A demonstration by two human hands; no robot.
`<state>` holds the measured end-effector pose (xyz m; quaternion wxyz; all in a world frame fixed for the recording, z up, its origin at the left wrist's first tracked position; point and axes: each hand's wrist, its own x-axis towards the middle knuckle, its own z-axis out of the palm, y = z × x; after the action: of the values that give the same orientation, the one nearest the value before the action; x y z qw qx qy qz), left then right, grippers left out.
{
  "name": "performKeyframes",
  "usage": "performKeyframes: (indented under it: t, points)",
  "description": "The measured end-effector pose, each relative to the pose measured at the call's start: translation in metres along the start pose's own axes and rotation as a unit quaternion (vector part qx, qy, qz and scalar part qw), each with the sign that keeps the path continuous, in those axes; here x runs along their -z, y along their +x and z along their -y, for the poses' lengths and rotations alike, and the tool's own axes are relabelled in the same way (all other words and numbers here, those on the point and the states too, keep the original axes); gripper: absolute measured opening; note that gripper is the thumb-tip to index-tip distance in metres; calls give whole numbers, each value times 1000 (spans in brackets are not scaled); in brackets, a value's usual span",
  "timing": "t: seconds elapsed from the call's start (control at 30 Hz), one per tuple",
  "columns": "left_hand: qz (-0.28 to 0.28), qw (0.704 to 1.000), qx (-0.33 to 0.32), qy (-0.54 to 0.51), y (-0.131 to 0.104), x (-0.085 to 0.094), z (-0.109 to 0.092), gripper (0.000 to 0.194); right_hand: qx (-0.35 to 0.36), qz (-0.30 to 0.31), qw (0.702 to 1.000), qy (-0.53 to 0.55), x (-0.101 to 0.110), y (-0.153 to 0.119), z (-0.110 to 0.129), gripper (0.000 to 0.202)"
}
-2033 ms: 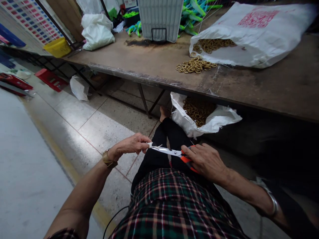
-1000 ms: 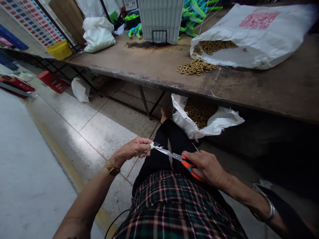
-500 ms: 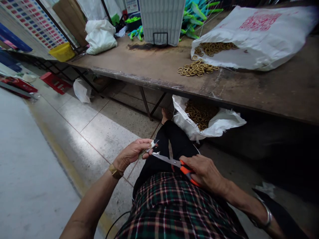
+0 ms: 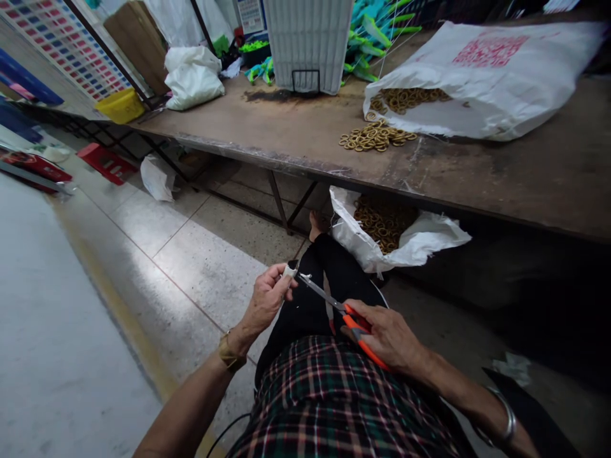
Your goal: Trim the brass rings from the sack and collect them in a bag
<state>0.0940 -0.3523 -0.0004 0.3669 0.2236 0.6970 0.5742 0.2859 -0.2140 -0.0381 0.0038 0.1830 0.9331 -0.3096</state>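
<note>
My right hand (image 4: 389, 337) grips a pair of scissors (image 4: 334, 304) by its orange handles, blades pointing up and left across my lap. My left hand (image 4: 268, 296) pinches a small white piece with a dark end (image 4: 289, 270); its exact kind is too small to make out. The scissor tips reach this piece, just right of the left fingertips. A white scrap (image 4: 305, 276) shows by the tips. Both hands are held above my black trousers (image 4: 312, 280).
A brown workbench (image 4: 286, 133) bears a pile of brass-coloured rings (image 4: 377, 135) beside a white woven sack (image 4: 515, 83). Below it, another open sack (image 4: 420, 245) holds more rings. A grey ribbed panel (image 4: 308, 48) and green-blue items (image 4: 367, 38) stand behind. A red stool (image 4: 105, 162) lies farther left.
My left hand has turned upward slightly and its fingers have shifted on the white piece. The scissors have tilted up, their tips moving up to the piece. The view has shifted slightly.
</note>
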Motion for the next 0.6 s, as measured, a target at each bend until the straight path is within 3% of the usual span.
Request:
performKeyframes:
  t: [0.27, 0.6]
  points:
    - [-86, 992, -47, 77, -3, -6, 16, 25, -25, 27, 997, 73, 4, 2, 10, 25]
    - [-105, 983, -73, 135, -6, -10, 20, 19, -52, 67, 987, 136, 5, 8, 19, 20]
